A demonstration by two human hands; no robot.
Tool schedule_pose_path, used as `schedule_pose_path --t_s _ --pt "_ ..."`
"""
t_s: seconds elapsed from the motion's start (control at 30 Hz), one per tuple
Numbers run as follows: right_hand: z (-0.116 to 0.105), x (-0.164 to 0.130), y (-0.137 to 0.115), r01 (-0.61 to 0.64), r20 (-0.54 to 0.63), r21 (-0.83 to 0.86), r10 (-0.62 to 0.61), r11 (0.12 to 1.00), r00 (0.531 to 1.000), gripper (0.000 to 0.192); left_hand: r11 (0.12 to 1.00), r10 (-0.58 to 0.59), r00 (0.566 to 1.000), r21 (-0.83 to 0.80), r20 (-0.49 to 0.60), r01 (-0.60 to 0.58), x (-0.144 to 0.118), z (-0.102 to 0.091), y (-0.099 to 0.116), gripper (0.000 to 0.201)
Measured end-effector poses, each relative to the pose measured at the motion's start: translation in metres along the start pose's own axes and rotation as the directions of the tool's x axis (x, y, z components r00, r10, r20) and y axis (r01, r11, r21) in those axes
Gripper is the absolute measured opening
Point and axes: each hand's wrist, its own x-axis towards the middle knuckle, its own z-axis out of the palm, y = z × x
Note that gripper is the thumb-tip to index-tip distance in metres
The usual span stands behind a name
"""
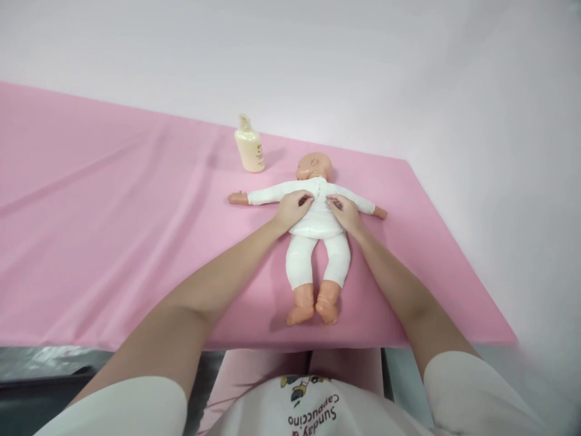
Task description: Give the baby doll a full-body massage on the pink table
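A baby doll [314,166] lies stretched out on a pink-covered table, head at the far side and feet toward me. Both its arms are spread, and its head is turned sideways. It wears a white long-sleeved top [318,227] with a fastening line near the neck, and white pants [300,260]. My left hand [293,211] rests at the left side of the doll's chest area, fingers curled and pinching the top. Opposite it, my right hand [345,213] pinches the top's right side. The fingertips partly hide the cloth between them.
A cream pump bottle [250,150] stands upright beyond the doll's outstretched left-side arm. The pink cloth [113,230] has folds on the left. The table's right edge slants away beyond the doll, with a white wall [290,60] behind.
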Motion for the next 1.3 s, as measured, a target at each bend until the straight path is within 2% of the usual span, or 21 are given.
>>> schedule_pose_path --t_s 0.17,0.27,0.43,0.53,0.63,0.73,0.83,0.93,1.13,1.2,1.3 --pt "-0.001 -0.002 -0.006 -0.009 0.044 -0.027 0.011 1.0 0.999 0.022 1.0 0.007 1.0 0.011 -0.003 -0.007 0.0 0.0 -0.003 0.02" --pt "-0.001 -0.002 -0.005 0.0 0.061 -0.066 0.004 0.998 0.998 0.02 0.999 0.053 0.999 0.008 0.004 -0.053 0.0 0.002 -0.006 0.02" --pt "-0.001 -0.002 0.001 0.188 -0.018 -0.2 -0.196 0.961 0.981 0.014 0.986 0.146 0.989 0.081 0.012 -0.146 -0.001 0.004 -0.01 0.02" --pt "0.0 -0.003 0.006 0.222 -0.063 -0.26 -0.246 0.94 0.967 0.013 0.983 0.135 0.991 0.125 -0.011 -0.133 -0.001 0.004 -0.011 0.019" --pt "0.001 -0.003 0.012 0.2 -0.028 -0.27 -0.215 0.942 0.976 0.031 0.985 0.13 0.991 0.118 -0.007 -0.128 0.0 0.005 -0.014 0.027" --pt "0.002 -0.002 0.018 0.145 0.042 -0.261 -0.139 0.954 0.989 0.042 0.988 0.123 0.991 0.093 0.052 -0.127 0.001 0.006 -0.021 0.04" --pt "0.004 -0.002 0.02 0.083 0.078 -0.253 -0.065 0.964 0.995 0.049 0.989 0.108 0.988 0.087 0.11 -0.118 0.002 0.007 -0.028 0.045" --pt "0.004 -0.002 0.017 0.077 0.07 -0.263 -0.061 0.962 0.996 0.047 0.988 0.113 0.987 0.093 0.115 -0.124 0.002 0.007 -0.03 0.046" --pt "-0.003 -0.005 0.003 0.247 0.027 -0.277 -0.249 0.929 0.968 0.026 0.98 0.167 0.978 0.085 0.121 -0.178 0.0 -0.001 -0.023 0.042" --pt "-0.005 -0.006 -0.003 0.325 0.082 -0.242 -0.314 0.914 0.946 0.022 0.977 0.199 0.969 0.05 0.145 -0.208 0.001 -0.004 -0.018 0.034" --pt "-0.008 -0.008 -0.011 0.413 0.208 -0.162 -0.378 0.896 0.902 0.023 0.965 0.261 0.933 -0.066 0.248 -0.253 0.003 -0.008 -0.008 0.027"
